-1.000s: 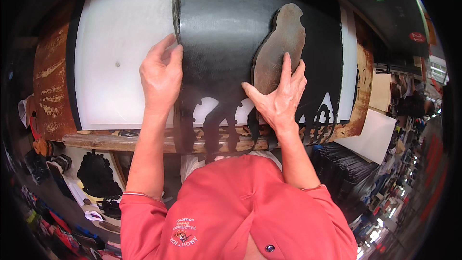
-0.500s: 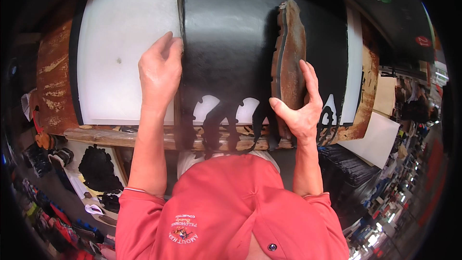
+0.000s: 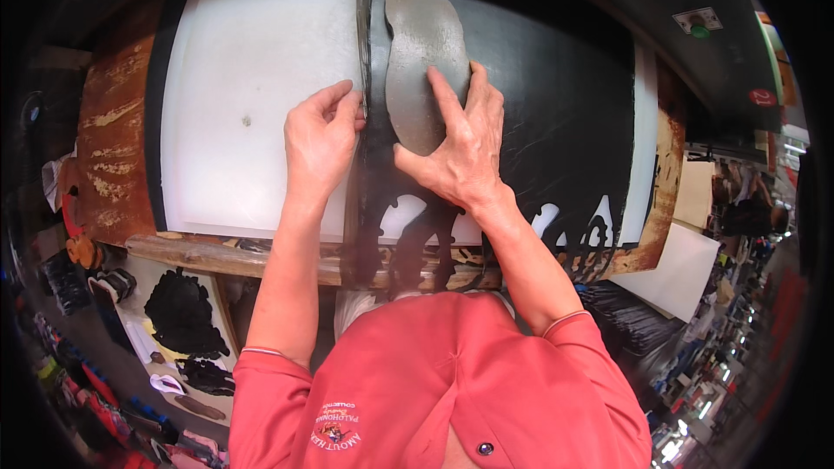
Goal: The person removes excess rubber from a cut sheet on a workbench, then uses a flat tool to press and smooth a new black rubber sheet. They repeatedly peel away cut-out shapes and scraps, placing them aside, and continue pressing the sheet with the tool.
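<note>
Fingers [image 3: 334,93] curled, the left grip [image 3: 320,141] may pinch something; I cannot tell. The right grip [image 3: 469,146], splayed, clasps the die [image 3: 426,30] over the black sheet [image 3: 556,87] near its left edge, where an uneven push could slide it off.

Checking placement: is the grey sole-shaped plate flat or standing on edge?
Roughly flat: the plate shows its broad face upward, under the right hand. Whether it fully touches the black sheet, I cannot tell.
</note>
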`<state>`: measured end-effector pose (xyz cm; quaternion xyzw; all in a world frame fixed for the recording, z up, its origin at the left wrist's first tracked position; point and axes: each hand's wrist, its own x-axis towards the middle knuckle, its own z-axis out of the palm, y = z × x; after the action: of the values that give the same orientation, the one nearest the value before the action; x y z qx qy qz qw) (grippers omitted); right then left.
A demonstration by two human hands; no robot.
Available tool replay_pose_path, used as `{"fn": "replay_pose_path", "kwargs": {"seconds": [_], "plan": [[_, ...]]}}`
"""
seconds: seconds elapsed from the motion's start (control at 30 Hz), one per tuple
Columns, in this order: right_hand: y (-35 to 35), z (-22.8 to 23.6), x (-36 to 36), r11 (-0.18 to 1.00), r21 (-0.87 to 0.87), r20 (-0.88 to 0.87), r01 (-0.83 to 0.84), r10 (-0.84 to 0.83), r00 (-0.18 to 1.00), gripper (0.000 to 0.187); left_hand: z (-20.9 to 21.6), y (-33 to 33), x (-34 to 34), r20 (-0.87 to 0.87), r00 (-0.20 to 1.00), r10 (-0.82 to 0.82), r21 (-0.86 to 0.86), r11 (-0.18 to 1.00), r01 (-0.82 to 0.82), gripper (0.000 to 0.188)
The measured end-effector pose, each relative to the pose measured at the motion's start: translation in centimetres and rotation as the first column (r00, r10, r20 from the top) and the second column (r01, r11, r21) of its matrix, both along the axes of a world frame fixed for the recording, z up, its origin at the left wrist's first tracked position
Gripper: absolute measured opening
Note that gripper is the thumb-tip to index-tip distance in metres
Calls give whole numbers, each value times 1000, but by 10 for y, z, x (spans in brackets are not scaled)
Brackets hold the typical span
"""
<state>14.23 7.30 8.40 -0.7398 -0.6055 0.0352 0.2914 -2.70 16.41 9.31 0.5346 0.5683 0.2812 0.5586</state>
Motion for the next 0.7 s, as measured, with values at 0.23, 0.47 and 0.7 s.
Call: {"fn": "replay_pose_path", "kwargs": {"seconds": [0.23,0.47,0.7], "plan": [[-42,-8,71,997,37,-229,70,-60,972,63,8,-13,-10,-130,983,-130,161,975,150,43],[-142,-7,231,672,-144,371,727,-644,669,63,13,-33,-25,-271,944,-186,153,960,234,45],[-155,6,297,633,-352,145,690,-691,708,68,-4,-14,-15,-303,942,-144,150,969,197,44]]}}
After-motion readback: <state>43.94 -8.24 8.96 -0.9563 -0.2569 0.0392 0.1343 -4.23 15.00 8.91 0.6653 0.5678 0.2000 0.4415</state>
